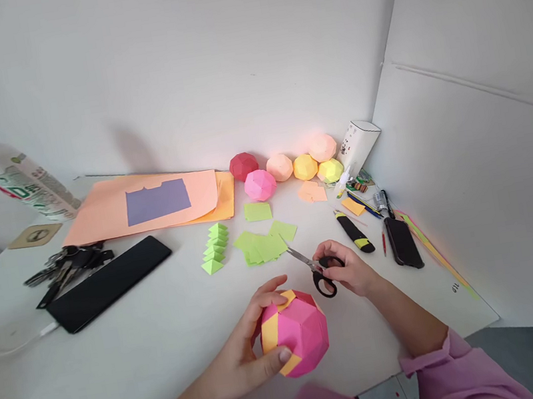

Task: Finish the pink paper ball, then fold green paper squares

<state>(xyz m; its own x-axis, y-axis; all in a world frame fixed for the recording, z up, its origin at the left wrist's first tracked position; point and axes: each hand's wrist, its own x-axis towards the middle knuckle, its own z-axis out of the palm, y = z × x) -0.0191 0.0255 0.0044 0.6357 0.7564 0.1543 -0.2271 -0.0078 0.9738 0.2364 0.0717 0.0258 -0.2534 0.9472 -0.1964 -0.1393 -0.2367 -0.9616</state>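
Observation:
My left hand (252, 336) is wrapped round a faceted paper ball (302, 337), pink with yellow-orange strips, held above the front part of the table. In my right hand (351, 270) is a pair of scissors (313, 265) with black handles, the blades pointing to the back left. Their tips come close to a loose pile of green paper pieces (266, 245). A single green paper rectangle (258, 211) lies behind that pile. To its left stands a row of folded green paper pyramids (215, 248).
Several finished paper balls (279, 168) sit against the wall, beside a white cup (359, 143). A utility knife (354, 231) and phone (403, 242) lie right. Left are coloured sheets (96, 209), keys (72, 265), a plugged-in black device (108, 285) and a bottle (20, 174).

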